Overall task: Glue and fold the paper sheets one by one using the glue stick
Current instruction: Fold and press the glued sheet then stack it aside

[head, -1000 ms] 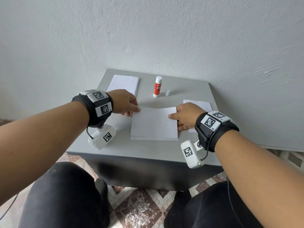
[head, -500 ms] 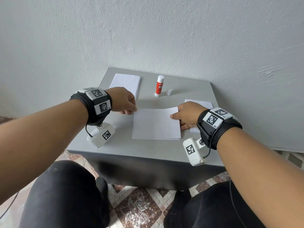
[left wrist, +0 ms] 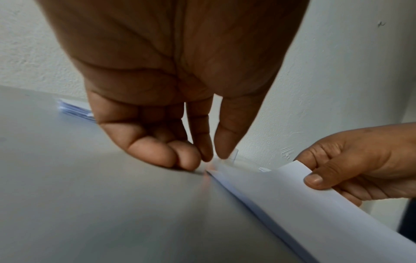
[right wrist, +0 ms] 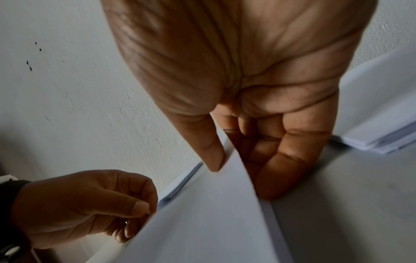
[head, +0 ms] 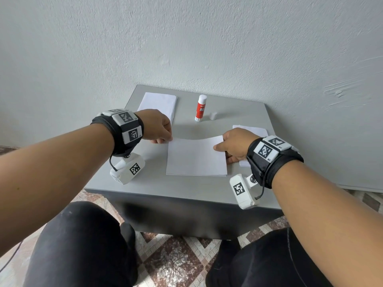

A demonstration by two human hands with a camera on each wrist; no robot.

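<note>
Since half a second ago the far edge of the paper sheet [head: 195,157] has lifted a little more at its two corners, so it sags in the middle, while its near half has stayed flat on the counter [head: 186,188]. The left hand [head: 158,126] pinches the far-left corner between thumb and fingertips; the right hand [head: 233,145] is clamped on the far-right corner, thumb on top and fingers underneath. The two hands sit well apart, one at each end of that edge. This looks like the start of the fold, the far edge about to be brought toward the person.

The glue stick [head: 200,108] stands upright at the back of the counter, untouched, with its cap [head: 213,116] just beside it. A stack of sheets [head: 158,103] lies at the back left, and another pile [head: 251,130] sits partly under the right hand. The sheet's near edge lies close to the counter's front edge, so there is little room to slide it nearer. The space between sheet and glue stick is open.
</note>
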